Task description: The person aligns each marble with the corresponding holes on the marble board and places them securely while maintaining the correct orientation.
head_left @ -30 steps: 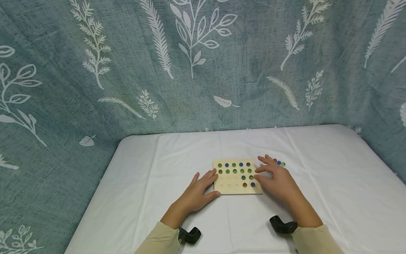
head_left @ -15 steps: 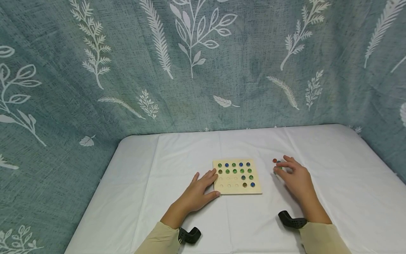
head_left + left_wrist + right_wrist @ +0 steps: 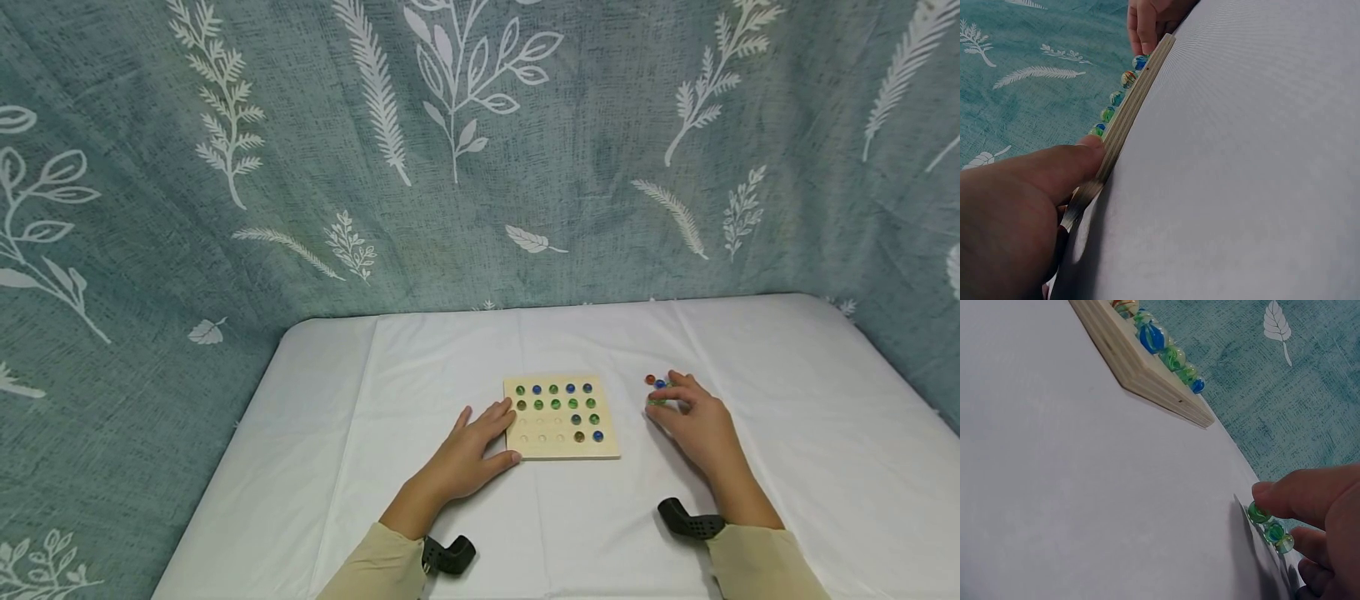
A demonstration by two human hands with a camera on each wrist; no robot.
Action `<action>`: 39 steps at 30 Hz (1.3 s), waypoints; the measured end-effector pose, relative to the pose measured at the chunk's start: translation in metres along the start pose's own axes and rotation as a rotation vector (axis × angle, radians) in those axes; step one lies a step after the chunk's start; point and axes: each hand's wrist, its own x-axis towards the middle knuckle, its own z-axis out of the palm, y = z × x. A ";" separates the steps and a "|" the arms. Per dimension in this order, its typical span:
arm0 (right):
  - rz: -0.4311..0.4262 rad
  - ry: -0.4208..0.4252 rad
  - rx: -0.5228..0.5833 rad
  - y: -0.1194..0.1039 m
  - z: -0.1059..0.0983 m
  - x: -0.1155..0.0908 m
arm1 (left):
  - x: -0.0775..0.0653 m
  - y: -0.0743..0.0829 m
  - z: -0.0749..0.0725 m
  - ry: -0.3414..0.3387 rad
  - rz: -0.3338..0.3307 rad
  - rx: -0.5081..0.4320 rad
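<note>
In the head view a pale wooden board [image 3: 551, 450] lies flat, with glass marbles [image 3: 556, 404] in rows of hollows. Several hollows at its lower left hold none. My left hand [image 3: 467, 458] rests on the board's left edge, fingers spread and thumb at the near corner. The left wrist view shows that thumb against the board's edge. To the right of the board, my right hand [image 3: 693, 421] is at a small group of loose marbles. Its thumb and fingers pinch a green marble [image 3: 1259, 512]; more green marbles [image 3: 1275, 532] sit close by, partly hidden by the fingers.
A red marble [image 3: 650, 379] and a blue marble [image 3: 660, 384] lie just beyond the right fingertips. White cloth [image 3: 585, 525] covers the table. A patterned teal curtain [image 3: 450, 242] hangs behind it. Each wrist wears a black camera mount [image 3: 688, 521].
My right hand has moved from the board's right edge to the loose marbles and closed its thumb and fingers there. The left hand has stayed put.
</note>
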 end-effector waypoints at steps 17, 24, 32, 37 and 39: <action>0.023 -0.031 -0.097 -0.001 0.006 0.002 | 0.000 -0.001 -0.001 0.000 -0.002 -0.005; 0.025 -0.039 -0.105 -0.002 0.005 0.000 | 0.000 0.000 -0.001 -0.002 -0.001 -0.009; -0.021 -0.014 -0.037 -0.010 0.001 0.000 | 0.001 -0.001 -0.001 0.000 0.000 -0.001; -0.069 -0.024 -0.039 -0.027 0.006 -0.001 | 0.000 -0.001 0.000 0.000 -0.002 0.005; -0.069 -0.040 -0.055 -0.035 0.010 0.000 | 0.000 -0.001 0.000 -0.001 -0.003 0.002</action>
